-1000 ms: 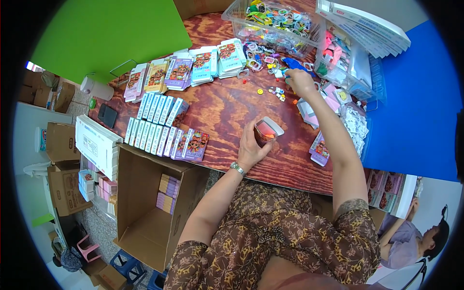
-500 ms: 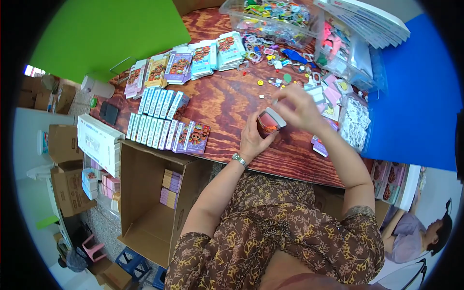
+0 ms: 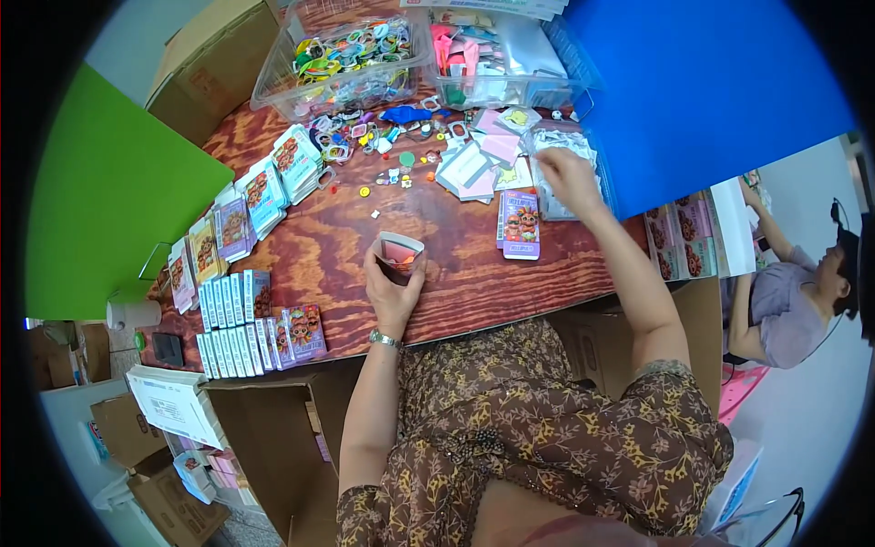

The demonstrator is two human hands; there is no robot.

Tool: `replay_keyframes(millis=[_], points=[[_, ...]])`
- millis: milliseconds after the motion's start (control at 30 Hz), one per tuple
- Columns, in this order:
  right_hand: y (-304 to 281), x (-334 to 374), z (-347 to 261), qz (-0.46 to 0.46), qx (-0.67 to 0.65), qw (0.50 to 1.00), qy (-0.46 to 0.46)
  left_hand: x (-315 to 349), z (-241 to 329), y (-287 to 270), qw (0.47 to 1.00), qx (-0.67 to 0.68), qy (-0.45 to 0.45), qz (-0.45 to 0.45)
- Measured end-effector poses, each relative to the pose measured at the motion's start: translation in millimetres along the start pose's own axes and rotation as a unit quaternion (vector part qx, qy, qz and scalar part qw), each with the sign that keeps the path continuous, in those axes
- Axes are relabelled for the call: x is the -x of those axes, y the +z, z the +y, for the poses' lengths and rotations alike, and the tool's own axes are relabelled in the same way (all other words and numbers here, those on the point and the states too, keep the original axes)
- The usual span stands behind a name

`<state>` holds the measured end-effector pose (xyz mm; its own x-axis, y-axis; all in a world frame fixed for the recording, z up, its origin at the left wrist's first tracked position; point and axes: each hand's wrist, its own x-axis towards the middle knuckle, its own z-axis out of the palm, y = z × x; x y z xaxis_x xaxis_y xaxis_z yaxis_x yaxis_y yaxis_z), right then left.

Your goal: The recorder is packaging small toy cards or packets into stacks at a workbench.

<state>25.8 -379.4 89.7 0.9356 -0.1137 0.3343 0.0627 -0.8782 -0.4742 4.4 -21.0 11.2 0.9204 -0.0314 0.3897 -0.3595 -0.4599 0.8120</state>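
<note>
Small box (image 3: 399,253) sits gripped between left fingers (image 3: 372,268), well apart from right fingers (image 3: 552,161), their grip unclear

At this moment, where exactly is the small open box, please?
In the head view, the small open box is slightly left of centre, held in the left hand, between the standing boxes at left and the purple carton at right.

Left fingers (image 3: 372,272) curled, right arm (image 3: 635,273) stretched forward
</note>
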Motion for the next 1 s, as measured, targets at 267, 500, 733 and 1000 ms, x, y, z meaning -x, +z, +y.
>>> replay_keyframes(millis=[267,500,733,1000], points=[[-0.2,3.3,82.2,0.073,0.159,0.984,-0.038,-3.4,-1.7,1.0,1.0,0.007,-0.001,0.002],[-29.1,-68.8,20.5,-0.074,0.247,0.966,0.015,0.0,3.0,0.8,1.0,-0.01,-0.016,-0.007],[-30.3,-207.9,38.8,0.041,0.089,0.994,0.048,7.2,-7.9,-0.8,0.998,-0.013,-0.049,-0.03],[51.4,-296.6,82.0,0.006,0.071,0.997,0.018,1.9,-13.7,-3.3,0.992,-0.077,-0.052,-0.081]])
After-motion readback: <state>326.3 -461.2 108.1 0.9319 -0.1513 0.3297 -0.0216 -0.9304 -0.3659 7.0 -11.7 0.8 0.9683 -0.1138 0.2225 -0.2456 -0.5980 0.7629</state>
